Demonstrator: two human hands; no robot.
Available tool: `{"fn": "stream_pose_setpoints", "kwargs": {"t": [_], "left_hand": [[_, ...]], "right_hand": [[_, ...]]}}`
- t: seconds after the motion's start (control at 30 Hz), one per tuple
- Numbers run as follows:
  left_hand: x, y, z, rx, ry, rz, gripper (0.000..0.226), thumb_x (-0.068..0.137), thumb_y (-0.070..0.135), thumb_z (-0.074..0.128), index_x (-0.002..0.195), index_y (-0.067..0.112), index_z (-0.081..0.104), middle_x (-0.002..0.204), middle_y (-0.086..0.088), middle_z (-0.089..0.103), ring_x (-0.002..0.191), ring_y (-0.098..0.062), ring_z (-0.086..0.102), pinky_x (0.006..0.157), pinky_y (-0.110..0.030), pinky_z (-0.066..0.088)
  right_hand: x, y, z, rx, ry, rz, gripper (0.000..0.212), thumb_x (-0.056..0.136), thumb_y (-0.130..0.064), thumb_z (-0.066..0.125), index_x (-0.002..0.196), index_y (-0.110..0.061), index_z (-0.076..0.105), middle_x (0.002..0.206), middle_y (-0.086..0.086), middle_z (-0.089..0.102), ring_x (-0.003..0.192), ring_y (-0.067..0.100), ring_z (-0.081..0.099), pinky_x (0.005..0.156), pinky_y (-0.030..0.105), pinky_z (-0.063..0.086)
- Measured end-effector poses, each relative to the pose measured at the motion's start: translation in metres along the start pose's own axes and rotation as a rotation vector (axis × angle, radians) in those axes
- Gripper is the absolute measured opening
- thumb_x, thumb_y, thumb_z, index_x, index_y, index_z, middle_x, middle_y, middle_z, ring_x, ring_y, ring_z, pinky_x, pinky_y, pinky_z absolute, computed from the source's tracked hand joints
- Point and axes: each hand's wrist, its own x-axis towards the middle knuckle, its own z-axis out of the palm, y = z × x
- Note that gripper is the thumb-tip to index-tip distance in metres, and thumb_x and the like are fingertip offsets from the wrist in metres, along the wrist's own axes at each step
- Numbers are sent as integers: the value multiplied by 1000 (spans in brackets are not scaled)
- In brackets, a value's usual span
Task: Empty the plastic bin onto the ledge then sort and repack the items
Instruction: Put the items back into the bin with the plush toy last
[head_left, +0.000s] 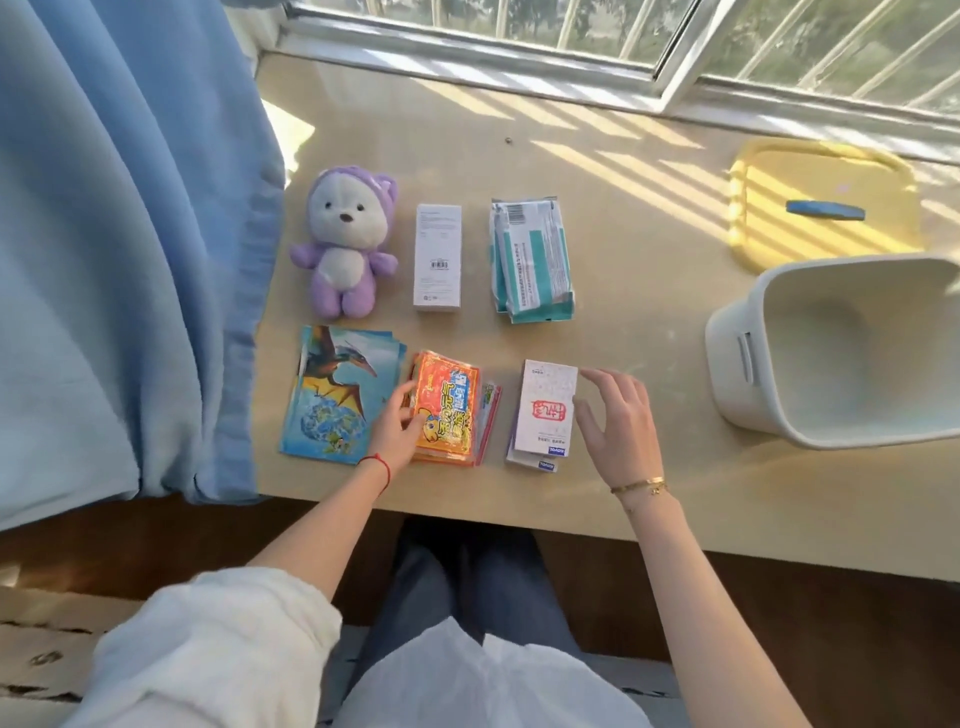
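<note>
Head view. Pale wooden ledge (623, 312) under a window (571, 31), seen from above; blue curtain (130, 234) hanging at the left.

Far row, left to right: purple plush (345, 244) lying face up; white box (438, 258) lying flat; teal-and-white packets (531, 260) stacked together.

Near row, left to right: dinosaur cards (332, 395), fanned slightly; orange packets (449, 410) in a stack; small white boxes (545, 410), one on another, the upper bearing a red seal mark.

Left hand (397, 434): fingers loosely bent, resting on the left edge of the orange packets, between them and the dinosaur cards; nothing grasped. A red string circles the wrist.

Right hand (615, 421): released, fingers spread and fairly straight, just beside the right edge of the small white boxes; whether the fingertips touch the box cannot be told. A gold bracelet circles the wrist.

Bin (743, 358): white plastic, tipped on its side at the right of the ledge, mouth facing the near right, its visible interior bare. Yellow lid (753, 218) with blue handle (826, 210) lies flat beyond the bin, near the window.
</note>
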Motion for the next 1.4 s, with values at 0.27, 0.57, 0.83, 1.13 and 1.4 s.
{"fn": "stream_pose_setpoints", "kwargs": {"t": [0.27,0.57,0.83,1.13,1.4], "left_hand": [[3,-10,-1,225,-46,36,60,97,22,56,150,21,26,137,-10,55,121,-24,57,96,-42,51],[-58,40,-58,622,188,411,40,97,27,55,135,15,51,125,-7,61,115,-25,57,85,-39,49],[-142,76,-121,612,472,771,30,89,16,66,119,13,64,112,-4,67,102,-23,61,86,-38,49],[-195,55,-141,609,562,782,28,92,18,64,120,13,63,113,-5,66,104,-21,59,86,-35,48],[-178,38,-116,613,505,724,31,90,16,64,120,14,61,111,-7,67,101,-26,60,84,-41,51]], "right_hand": [[-3,3,16,-13,-9,47,35,93,-18,62,127,-11,57,122,7,60,117,21,48,99,31,41],[-30,-26,-22,6,93,15,35,92,-17,62,125,-9,59,118,8,62,114,23,49,99,34,43],[-66,-61,-67,-1,219,-105,34,92,-15,63,125,-8,59,116,9,62,111,23,50,96,34,44],[-110,-66,-59,0,209,-66,34,91,-15,64,125,-7,60,117,11,64,113,27,53,98,38,47],[-110,-48,-33,21,144,70,36,92,-19,63,126,-9,58,120,10,63,115,27,54,98,37,46]]}}
